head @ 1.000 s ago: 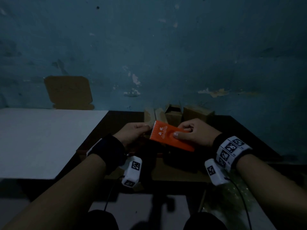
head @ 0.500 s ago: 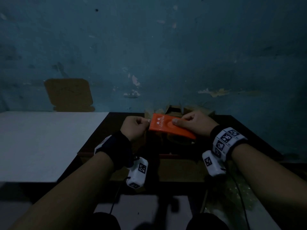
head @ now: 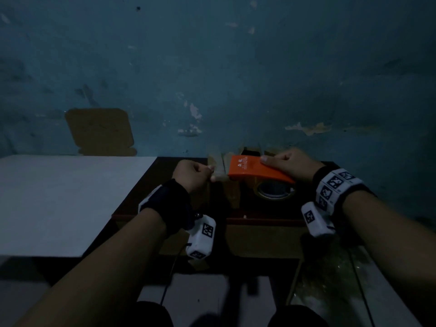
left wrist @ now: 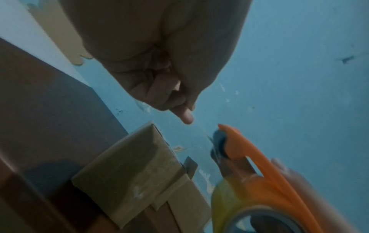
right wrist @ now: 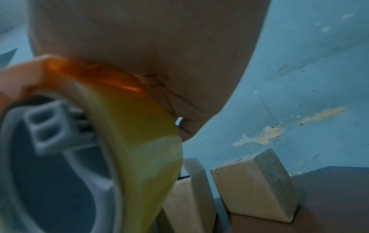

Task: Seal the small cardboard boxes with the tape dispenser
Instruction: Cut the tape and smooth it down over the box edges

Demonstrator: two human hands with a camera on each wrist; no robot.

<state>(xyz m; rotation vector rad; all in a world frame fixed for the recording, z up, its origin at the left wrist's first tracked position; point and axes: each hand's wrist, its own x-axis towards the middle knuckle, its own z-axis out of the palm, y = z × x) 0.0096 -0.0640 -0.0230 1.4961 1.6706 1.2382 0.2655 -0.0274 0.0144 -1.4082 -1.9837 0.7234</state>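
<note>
My right hand [head: 290, 165] grips the orange tape dispenser [head: 254, 169] from above, over the dark table [head: 151, 185]. Its yellowish tape roll [head: 273, 191] shows underneath and fills the right wrist view [right wrist: 143, 141]. My left hand [head: 193, 175], fingers curled, pinches the end of the clear tape strip [head: 220, 177] just left of the dispenser's mouth [left wrist: 219, 141]. Small cardboard boxes [head: 219, 164] stand against the wall behind the hands. One closed box [left wrist: 135, 170] lies under my left hand, another box [right wrist: 253, 181] sits to the right.
A white tabletop [head: 70, 197] adjoins the dark table on the left. A flat cardboard sheet [head: 99, 131] leans on the blue wall. A brown board [head: 259, 239] lies nearer to me, and crumpled clear plastic [head: 330, 279] at the lower right.
Both hands have moved away from me toward the wall with the dispenser. My left hand has drawn apart to the left, and a short length of tape now spans the gap.
</note>
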